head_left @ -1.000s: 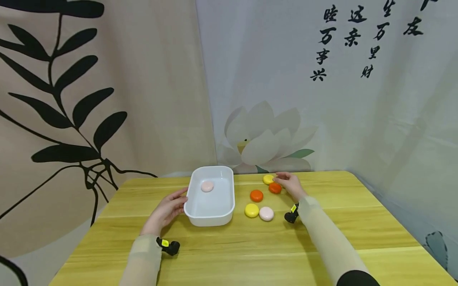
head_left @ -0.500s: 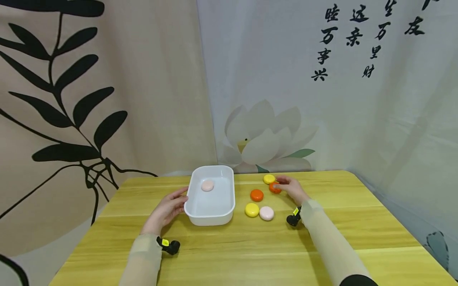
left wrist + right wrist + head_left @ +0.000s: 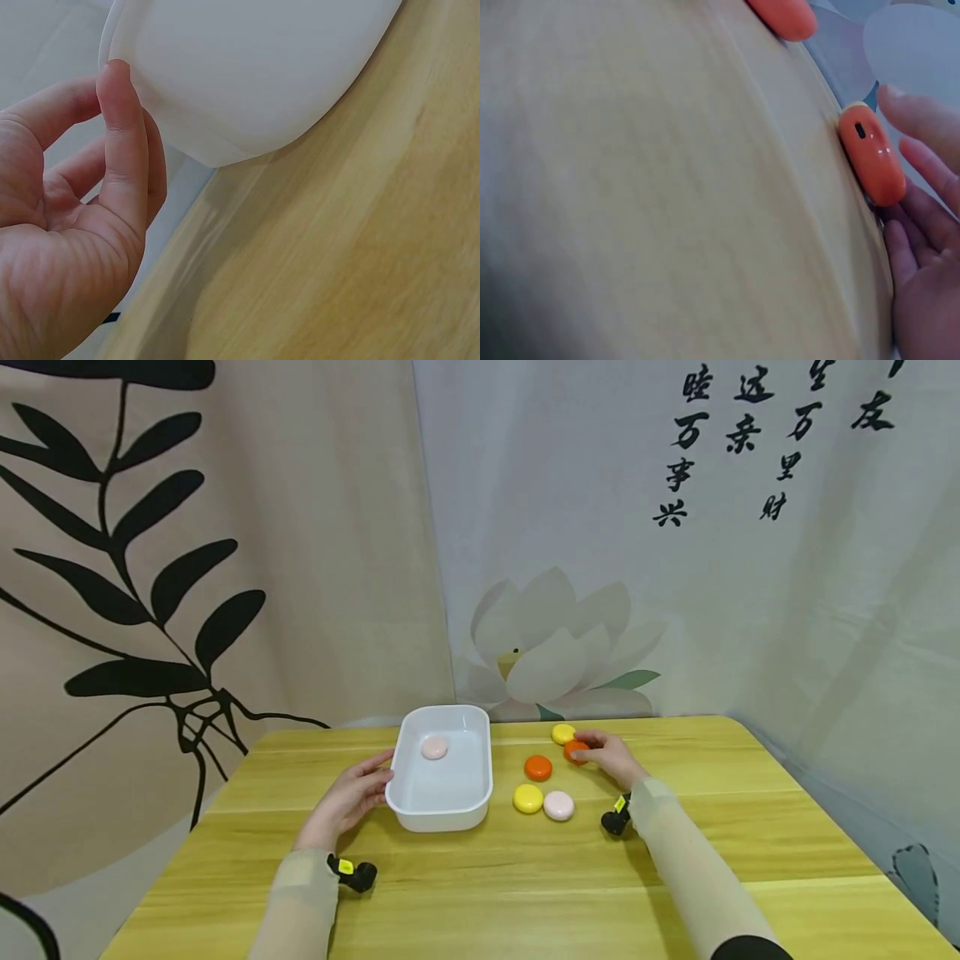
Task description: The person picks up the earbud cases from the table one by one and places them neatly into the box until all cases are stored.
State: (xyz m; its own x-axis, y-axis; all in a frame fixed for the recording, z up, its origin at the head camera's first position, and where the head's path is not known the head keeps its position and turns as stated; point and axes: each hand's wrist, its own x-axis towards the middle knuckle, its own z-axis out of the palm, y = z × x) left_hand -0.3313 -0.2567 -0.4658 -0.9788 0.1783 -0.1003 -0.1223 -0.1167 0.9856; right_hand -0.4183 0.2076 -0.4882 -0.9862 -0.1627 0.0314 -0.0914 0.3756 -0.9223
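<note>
Left hand (image 3: 351, 797), fingers kinda spread, touches a white rectangular plastic-looking tub (image 3: 442, 821), right hand (image 3: 615, 758) touches a glossy orange disc (image 3: 874, 161), can't tell if pinching.

This is an indoor place, but I cannot tell if it is a home or a studio. Printed fabric (image 3: 352, 527) with leaves, a lotus (image 3: 555, 668) and Chinese characters (image 3: 686, 433) hangs behind one wood-patterned table (image 3: 480, 902).

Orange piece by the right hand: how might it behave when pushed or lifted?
The orange piece looks glossy, so it may feel slippery. Its smooth curves and dark slot suggest stiffness. Lying flat, it would probably slide rather than roll.
</note>
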